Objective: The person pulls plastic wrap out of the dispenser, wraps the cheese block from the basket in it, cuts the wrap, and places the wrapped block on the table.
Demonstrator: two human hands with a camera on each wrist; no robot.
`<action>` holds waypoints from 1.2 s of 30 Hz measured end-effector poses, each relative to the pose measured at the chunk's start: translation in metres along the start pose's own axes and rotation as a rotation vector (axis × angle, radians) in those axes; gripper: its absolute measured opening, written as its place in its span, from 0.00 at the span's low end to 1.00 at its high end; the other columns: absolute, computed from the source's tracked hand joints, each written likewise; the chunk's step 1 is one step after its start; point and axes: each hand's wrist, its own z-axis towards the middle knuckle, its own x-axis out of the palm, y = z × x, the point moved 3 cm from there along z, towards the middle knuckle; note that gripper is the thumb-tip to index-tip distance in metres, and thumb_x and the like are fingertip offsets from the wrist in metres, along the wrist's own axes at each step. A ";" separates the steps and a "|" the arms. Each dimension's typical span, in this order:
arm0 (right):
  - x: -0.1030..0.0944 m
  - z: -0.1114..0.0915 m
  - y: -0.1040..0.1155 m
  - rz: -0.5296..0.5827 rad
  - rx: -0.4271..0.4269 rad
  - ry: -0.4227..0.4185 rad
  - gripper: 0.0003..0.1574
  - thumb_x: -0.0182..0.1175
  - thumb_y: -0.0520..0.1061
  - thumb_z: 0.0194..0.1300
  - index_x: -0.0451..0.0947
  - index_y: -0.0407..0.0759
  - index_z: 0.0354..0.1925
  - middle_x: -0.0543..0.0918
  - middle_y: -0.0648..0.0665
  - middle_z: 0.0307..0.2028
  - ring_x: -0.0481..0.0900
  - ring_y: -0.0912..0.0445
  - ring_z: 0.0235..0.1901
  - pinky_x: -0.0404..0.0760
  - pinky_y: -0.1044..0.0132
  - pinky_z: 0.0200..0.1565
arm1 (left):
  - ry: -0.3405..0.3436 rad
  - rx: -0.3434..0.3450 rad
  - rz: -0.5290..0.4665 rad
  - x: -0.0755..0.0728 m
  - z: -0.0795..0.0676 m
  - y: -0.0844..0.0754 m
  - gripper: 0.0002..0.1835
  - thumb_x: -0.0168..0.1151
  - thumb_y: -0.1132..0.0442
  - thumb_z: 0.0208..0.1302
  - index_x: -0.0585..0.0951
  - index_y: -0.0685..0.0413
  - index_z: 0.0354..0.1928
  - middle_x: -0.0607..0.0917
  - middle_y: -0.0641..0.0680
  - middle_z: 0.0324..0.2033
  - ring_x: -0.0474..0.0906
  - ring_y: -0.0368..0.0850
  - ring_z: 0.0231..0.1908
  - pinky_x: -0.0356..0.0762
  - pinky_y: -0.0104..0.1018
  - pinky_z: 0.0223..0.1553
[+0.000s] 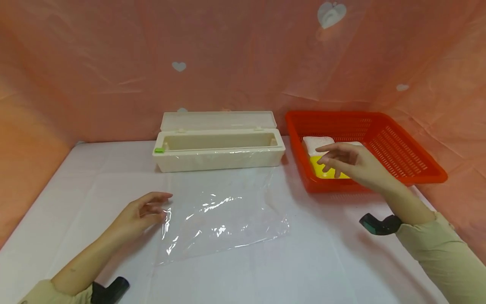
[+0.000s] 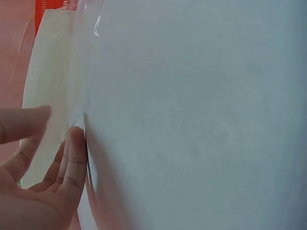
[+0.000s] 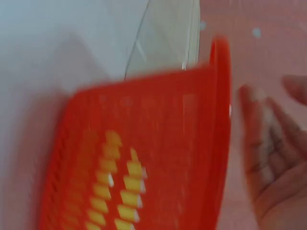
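Observation:
A sheet of clear plastic film (image 1: 220, 215) lies on the white table, its upper edge running up to a cream box (image 1: 222, 160) with its lid raised. At the sheet's left edge is my left hand (image 1: 138, 213), thumb and fingers apart; in the left wrist view the fingers (image 2: 74, 158) come right beside the film, and I cannot tell whether they touch it. My right hand (image 1: 351, 162) hovers over the front of a red basket (image 1: 414, 156), fingers loosely bent and holding nothing. Under it lie a yellow item (image 1: 317, 166) and a white item (image 1: 318, 145) inside the basket.
A small green piece (image 1: 159, 150) sits on the box's left front rim. An orange-pink curtain (image 1: 228, 55) with white hearts hangs behind the table. The basket's wall rises between the right hand and the film.

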 end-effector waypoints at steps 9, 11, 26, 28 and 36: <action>-0.022 0.012 -0.032 -0.346 0.370 0.132 0.38 0.60 0.55 0.65 0.66 0.34 0.63 0.72 0.26 0.58 0.69 0.34 0.56 0.77 0.43 0.52 | 0.011 -0.019 0.005 0.003 0.001 0.002 0.27 0.62 0.74 0.59 0.70 0.66 0.62 0.80 0.67 0.50 0.76 0.30 0.35 0.74 0.25 0.35; -0.023 0.012 -0.037 -0.356 0.404 0.159 0.42 0.61 0.57 0.63 0.63 0.34 0.65 0.67 0.23 0.60 0.65 0.30 0.59 0.72 0.36 0.53 | 0.015 -0.014 0.003 0.003 0.001 0.002 0.28 0.62 0.75 0.58 0.70 0.67 0.62 0.80 0.67 0.49 0.76 0.29 0.34 0.75 0.25 0.36; -0.024 0.015 -0.056 -0.316 0.507 0.325 0.45 0.59 0.44 0.63 0.52 0.37 0.72 0.60 0.22 0.63 0.63 0.30 0.57 0.68 0.35 0.56 | 0.030 0.026 -0.012 0.002 0.003 0.001 0.28 0.61 0.77 0.56 0.69 0.71 0.61 0.82 0.67 0.44 0.76 0.29 0.34 0.76 0.25 0.36; -0.024 0.016 -0.056 -0.327 0.505 0.328 0.42 0.58 0.43 0.63 0.54 0.37 0.71 0.62 0.21 0.62 0.63 0.31 0.56 0.68 0.35 0.55 | 0.033 0.020 -0.009 0.002 0.003 0.001 0.28 0.61 0.77 0.56 0.69 0.71 0.61 0.82 0.67 0.44 0.76 0.29 0.34 0.76 0.25 0.36; -0.025 0.016 -0.057 -0.337 0.478 0.232 0.43 0.65 0.53 0.60 0.63 0.39 0.68 0.67 0.22 0.58 0.66 0.32 0.54 0.76 0.43 0.50 | 0.038 0.006 0.001 0.002 0.003 0.000 0.28 0.61 0.77 0.56 0.68 0.71 0.61 0.83 0.67 0.45 0.76 0.30 0.34 0.76 0.25 0.36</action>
